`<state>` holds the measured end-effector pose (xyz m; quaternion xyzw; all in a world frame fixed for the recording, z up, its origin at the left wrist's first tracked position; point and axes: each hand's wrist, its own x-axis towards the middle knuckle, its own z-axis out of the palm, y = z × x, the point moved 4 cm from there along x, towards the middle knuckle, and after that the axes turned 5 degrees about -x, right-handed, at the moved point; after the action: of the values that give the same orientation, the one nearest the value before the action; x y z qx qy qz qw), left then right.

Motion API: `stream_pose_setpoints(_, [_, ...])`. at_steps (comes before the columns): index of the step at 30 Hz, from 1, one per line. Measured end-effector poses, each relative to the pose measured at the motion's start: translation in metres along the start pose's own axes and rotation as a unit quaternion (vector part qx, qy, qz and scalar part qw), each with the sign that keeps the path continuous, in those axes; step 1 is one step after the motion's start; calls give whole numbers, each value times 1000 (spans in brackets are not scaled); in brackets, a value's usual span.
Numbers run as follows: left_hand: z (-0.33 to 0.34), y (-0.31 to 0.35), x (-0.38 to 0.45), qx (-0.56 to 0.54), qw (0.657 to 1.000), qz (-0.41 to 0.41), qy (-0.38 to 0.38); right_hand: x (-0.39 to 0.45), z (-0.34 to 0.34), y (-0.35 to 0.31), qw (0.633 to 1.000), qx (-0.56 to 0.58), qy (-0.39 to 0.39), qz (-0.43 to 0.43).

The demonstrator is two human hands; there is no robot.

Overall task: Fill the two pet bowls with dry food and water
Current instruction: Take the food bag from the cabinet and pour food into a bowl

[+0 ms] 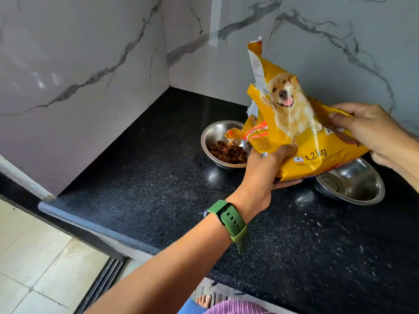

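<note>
Black counter [158, 177] corner: both hands tilt bag [301, 141] over kibble bowl [213, 137].

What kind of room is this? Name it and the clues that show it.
Probably a home kitchen corner: a black speckled stone countertop meets marble-look wall tiles, and two steel pet bowls sit on it beside a yellow dog-food bag.

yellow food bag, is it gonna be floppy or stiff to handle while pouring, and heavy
Probably floppy: the yellow food bag is creased and sags between the left hand and right hand, and its torn top flaps loosely. Likely moderately heavy; it is marked 1.2 kg, though some kibble is already out. The glossy film may be slippery.
</note>
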<state>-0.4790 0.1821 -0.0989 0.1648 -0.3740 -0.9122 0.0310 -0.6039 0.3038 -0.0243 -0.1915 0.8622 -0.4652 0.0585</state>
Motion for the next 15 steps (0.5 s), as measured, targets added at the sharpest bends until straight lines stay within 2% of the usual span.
stream_pose_setpoints(6, [4, 1, 0, 17, 999, 33, 8, -2, -7, -8, 999, 26, 17, -25])
stream_pose_setpoints(10, [2, -4, -2, -6, 1000, -6, 6, 1, -5, 1, 998, -51, 8, -19])
stream_pose_setpoints(15, [3, -7, -4, -1, 1000, 2, -4, -2, -7, 6, 999, -29, 7, -11])
